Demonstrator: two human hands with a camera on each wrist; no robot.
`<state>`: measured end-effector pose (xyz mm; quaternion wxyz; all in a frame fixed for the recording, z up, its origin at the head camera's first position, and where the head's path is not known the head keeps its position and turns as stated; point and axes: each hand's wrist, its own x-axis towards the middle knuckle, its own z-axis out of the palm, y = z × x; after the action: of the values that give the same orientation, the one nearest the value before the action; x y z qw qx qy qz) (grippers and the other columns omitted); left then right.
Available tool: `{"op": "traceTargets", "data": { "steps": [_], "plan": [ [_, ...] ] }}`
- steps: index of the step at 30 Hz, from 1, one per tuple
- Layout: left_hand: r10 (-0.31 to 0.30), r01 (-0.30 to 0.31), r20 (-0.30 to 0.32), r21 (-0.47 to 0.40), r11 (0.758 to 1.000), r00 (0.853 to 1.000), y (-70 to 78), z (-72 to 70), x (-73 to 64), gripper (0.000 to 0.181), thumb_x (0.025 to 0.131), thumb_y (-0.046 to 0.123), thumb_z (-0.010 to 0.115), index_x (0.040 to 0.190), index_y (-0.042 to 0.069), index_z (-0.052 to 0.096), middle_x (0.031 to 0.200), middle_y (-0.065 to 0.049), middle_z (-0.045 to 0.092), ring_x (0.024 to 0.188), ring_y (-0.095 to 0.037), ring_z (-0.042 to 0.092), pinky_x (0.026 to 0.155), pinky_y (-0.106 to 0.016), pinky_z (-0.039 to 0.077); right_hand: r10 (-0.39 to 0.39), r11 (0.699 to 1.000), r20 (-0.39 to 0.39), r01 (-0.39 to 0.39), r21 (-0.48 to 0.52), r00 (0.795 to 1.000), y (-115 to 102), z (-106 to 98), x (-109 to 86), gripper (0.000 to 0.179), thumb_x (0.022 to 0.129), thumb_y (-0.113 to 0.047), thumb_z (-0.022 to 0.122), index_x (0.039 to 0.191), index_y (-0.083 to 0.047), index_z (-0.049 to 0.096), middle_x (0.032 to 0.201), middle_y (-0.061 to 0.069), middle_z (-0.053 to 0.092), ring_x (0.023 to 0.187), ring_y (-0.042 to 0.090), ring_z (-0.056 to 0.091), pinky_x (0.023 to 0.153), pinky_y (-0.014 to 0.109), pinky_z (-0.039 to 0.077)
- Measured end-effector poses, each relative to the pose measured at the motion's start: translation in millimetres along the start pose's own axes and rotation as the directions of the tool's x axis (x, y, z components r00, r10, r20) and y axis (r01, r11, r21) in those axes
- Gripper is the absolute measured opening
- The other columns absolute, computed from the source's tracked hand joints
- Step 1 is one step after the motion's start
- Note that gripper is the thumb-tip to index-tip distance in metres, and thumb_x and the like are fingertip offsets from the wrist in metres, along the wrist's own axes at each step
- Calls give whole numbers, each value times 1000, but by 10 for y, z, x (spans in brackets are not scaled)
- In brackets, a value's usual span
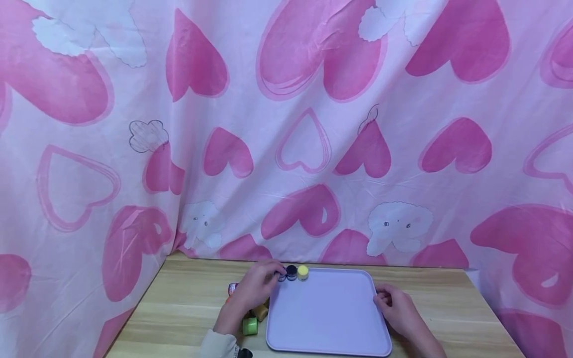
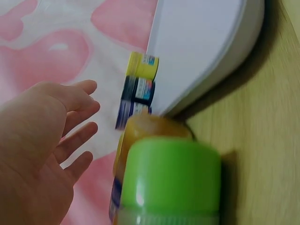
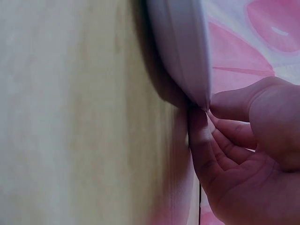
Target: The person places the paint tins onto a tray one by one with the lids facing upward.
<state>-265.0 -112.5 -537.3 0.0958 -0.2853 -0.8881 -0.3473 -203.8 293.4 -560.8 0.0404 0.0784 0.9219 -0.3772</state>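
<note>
A lilac tray [image 1: 329,313] lies on the wooden table. Along its far left edge stand three small paint jars: a yellow jar [image 1: 303,272], a black jar [image 1: 292,272] and a dark blue jar [image 1: 281,276]. My left hand [image 1: 258,284] hovers by the blue jar; in the left wrist view its fingers [image 2: 77,140] are loosely extended, apart from the jars. At the tray's right rim, my right hand [image 1: 398,308] pinches the edge. The right wrist view has the thumb [image 3: 232,104] against the rim and a finger beneath it.
Left of the tray, partly under my left arm, lie more jars: a green jar [image 1: 249,326], a brownish-yellow jar [image 1: 260,312] and a red one [image 1: 233,288]. A heart-patterned pink curtain [image 1: 300,149] hangs behind the table [image 1: 179,308] and along its left side.
</note>
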Motion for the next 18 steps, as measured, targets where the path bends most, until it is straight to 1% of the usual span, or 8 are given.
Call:
{"op": "traceTargets", "data": {
  "steps": [3,7,12,16,18],
  "plan": [
    [-14,14,-17,-2,1000,1000,-44,-56,-41,22,99,2,71,112,15,82,122,-1,79,123,-22,69,110,-49,58,-9,1000,2,9,-9,1000,-7,-6,3,32,104,-6,67,134,6,67,100,5,71,90,17,62,72,27,59],
    [-32,32,-32,-17,999,999,-98,-106,-88,23,97,1,73,114,14,82,124,-4,79,127,-26,69,113,-53,56,-16,999,1,16,-31,1000,-12,-19,14,31,103,-5,67,131,8,67,98,6,70,88,17,62,71,28,59],
    [-62,61,-31,-36,998,998,-137,-159,-151,24,97,3,73,117,14,81,126,-4,79,128,-25,69,115,-54,55,-24,999,5,24,-47,1000,-24,-26,22,30,102,-4,67,129,9,68,96,6,69,87,18,61,70,28,58],
    [-119,117,-38,-66,991,992,-155,-211,-212,25,97,2,73,117,15,81,123,2,79,126,-21,71,114,-49,56,-11,999,19,12,-45,1000,-32,-20,29,31,103,-5,67,131,9,67,96,6,68,87,18,60,70,28,58],
    [-148,144,-55,-66,987,987,-171,-233,-242,24,98,3,73,115,16,81,120,6,79,123,-18,72,112,-46,58,-4,999,25,5,-45,1000,-35,-15,33,32,103,-5,68,132,9,67,97,6,68,87,18,60,70,28,58]
  ]
}}
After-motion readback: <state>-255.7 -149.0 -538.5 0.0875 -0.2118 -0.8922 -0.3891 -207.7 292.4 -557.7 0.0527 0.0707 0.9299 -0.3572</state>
